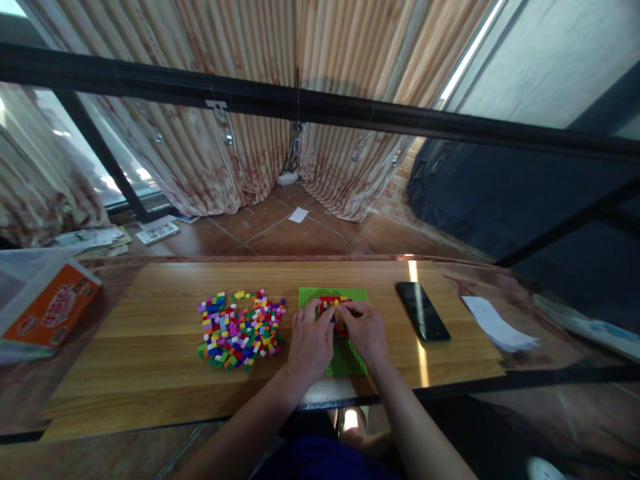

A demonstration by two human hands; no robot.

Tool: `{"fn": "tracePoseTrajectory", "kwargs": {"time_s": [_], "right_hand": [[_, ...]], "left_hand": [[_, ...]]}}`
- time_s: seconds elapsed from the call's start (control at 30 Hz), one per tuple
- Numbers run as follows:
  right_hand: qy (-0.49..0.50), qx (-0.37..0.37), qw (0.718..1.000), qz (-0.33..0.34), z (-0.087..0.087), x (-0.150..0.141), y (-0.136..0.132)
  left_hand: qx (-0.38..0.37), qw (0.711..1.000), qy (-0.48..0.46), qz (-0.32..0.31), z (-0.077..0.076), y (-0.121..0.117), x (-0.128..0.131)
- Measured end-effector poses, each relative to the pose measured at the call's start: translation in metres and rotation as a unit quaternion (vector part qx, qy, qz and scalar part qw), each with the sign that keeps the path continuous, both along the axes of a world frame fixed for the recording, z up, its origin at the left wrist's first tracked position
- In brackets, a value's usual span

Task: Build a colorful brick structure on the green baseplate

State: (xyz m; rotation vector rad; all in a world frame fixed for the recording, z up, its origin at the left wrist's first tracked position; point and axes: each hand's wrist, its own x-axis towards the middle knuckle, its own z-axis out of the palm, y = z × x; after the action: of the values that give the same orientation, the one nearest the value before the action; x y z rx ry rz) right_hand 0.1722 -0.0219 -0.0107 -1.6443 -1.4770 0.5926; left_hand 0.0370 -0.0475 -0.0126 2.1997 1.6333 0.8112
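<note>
A green studded baseplate (pixel 357 362) lies on the wooden table, and a small build of red and yellow toy bricks (pixel 330 301) stands on it. My left hand (pixel 311 340) comes over the plate's left side, fingers bent and closed at the bricks. From the right, my right hand (pixel 367 333) meets it with thumb and forefinger pinched at the same bricks. The fingertips of both hands nearly touch and hide much of the build. Left of the plate, a loose pile of small multicoloured toy bricks (pixel 243 333) is spread over the tabletop.
The wooden table (pixel 150 360) carries a black phone (pixel 423 311) right of the plate. White papers (pixel 500 323) lie beyond the table's right end. An orange-and-white package (pixel 53 307) is at far left. A black metal bar (pixel 320 103) crosses before striped curtains (pixel 240 153).
</note>
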Motion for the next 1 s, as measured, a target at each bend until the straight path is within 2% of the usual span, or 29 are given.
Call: {"fn": "tracePoseTrajectory", "kwargs": {"time_s": [0.6, 0.87, 1.0], "right_hand": [[-0.001, -0.009, 1.0, -0.01, -0.0033, 0.0014, 0.0054], [-0.022, -0.024, 0.999, -0.001, 0.0019, -0.001, 0.0095], [0.0, -0.014, 1.0, 0.007, 0.0034, -0.0026, 0.0079]], "left_hand": [[0.006, 1.0, 0.012, 0.01, -0.0059, -0.0018, 0.0071], [0.01, 0.999, 0.05, 0.018, -0.0058, -0.0023, 0.0084], [0.025, 0.999, 0.038, 0.016, -0.004, -0.005, 0.005]]}}
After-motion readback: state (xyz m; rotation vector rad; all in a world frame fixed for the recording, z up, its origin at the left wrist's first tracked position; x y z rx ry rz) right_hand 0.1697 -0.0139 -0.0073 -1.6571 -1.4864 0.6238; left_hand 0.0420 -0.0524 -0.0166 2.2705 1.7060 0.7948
